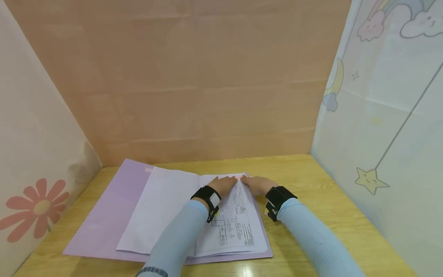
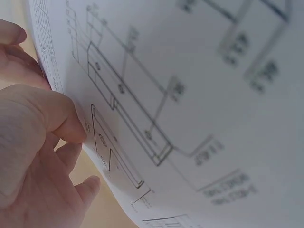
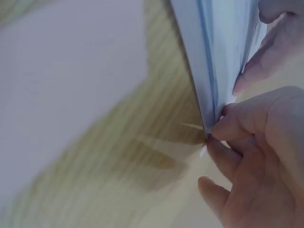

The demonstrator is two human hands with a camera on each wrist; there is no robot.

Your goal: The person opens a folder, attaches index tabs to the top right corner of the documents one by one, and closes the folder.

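Observation:
A purple folder [image 1: 104, 219] lies spread on the table, holding white sheets. Its left-hand leaf [image 1: 167, 204] looks blank; the right-hand pages [image 1: 238, 231] carry printed technical drawings. My left hand [image 1: 223, 186] is at the top of the drawing pages, its thumb and a bent finger at the paper's edge in the left wrist view. Beside it, my right hand [image 1: 258, 185] pinches the top right corner of the page stack [image 3: 223, 57] between thumb and fingers. A small pink patch [image 1: 238, 177] shows between the fingertips; its kind is unclear.
The wooden table [image 1: 297, 177] extends around the folder. Behind stands a brown paper-like wall [image 1: 207, 84]. Side walls bear a flower [image 1: 41, 207] and a star [image 1: 370, 180]. A pale pinkish patch [image 1: 149, 169] marks the folder's left cover.

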